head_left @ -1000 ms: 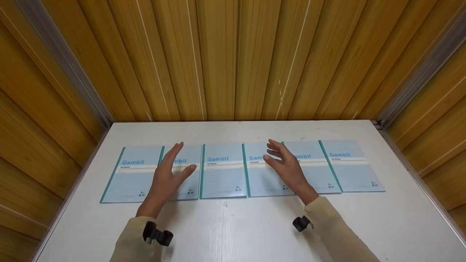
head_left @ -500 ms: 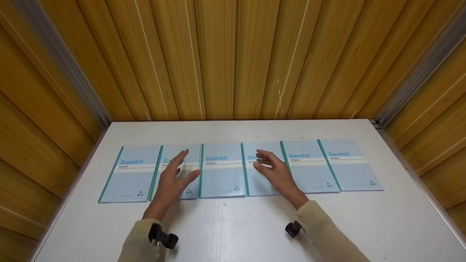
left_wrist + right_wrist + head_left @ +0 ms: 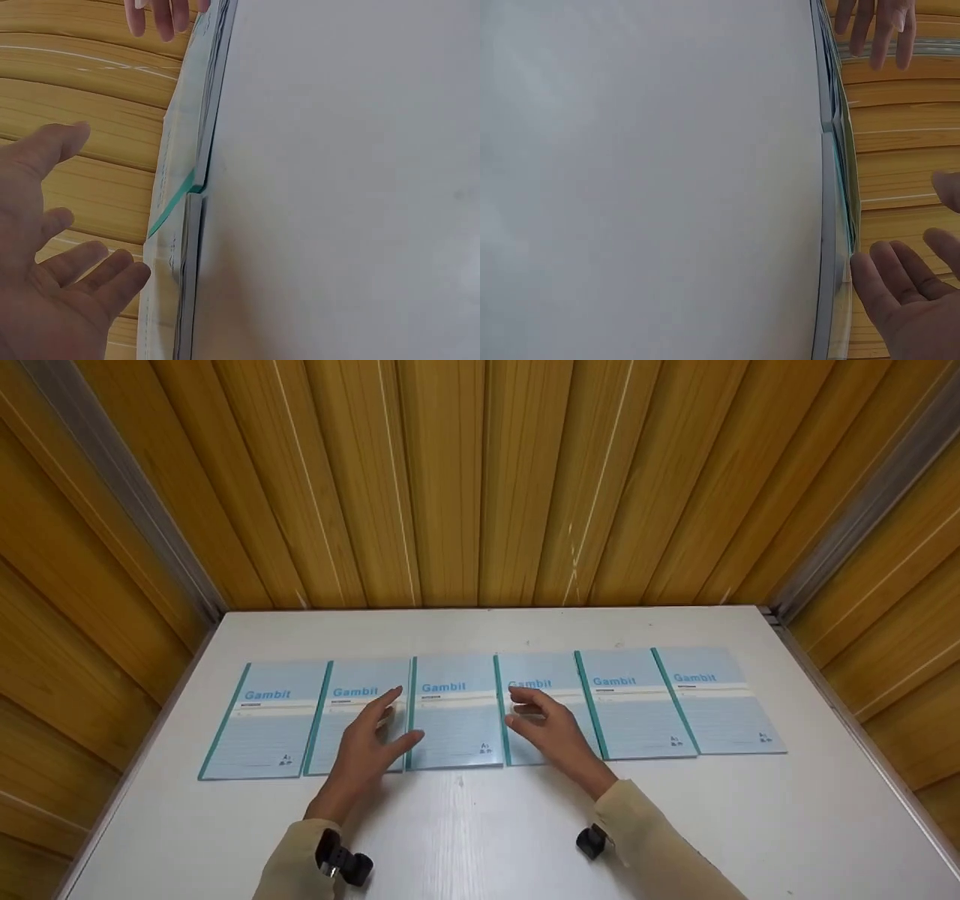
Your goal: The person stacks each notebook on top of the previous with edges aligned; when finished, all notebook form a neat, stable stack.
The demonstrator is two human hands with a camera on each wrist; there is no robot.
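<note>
Several light-blue Gambit notebooks with green spines lie side by side in a row on the white table [image 3: 465, 840]. My left hand [image 3: 366, 748] hovers over the second notebook from the left [image 3: 330, 735], its thumb overlapping the spine of the third notebook [image 3: 459, 727] in the head view. Over the fourth notebook [image 3: 536, 664] is my right hand [image 3: 556, 736], fingers loosely bent and pointing inward. Nothing is held in either hand. In the left wrist view the left hand [image 3: 60, 277] shows spread fingers beside the notebooks' page edges; the right wrist view shows the right hand [image 3: 915, 300] likewise.
At the left end of the row lies one notebook [image 3: 259, 735], and two more, the fifth [image 3: 637, 720] and the rightmost [image 3: 724, 712], are at the right. Wood-patterned panels [image 3: 450, 487] rise behind the table and along both sides. Each wrist carries a black camera mount [image 3: 345, 862].
Both hands have moved toward each other and slightly nearer the table's front, the left going right and the right going left. The notebooks stay where they were.
</note>
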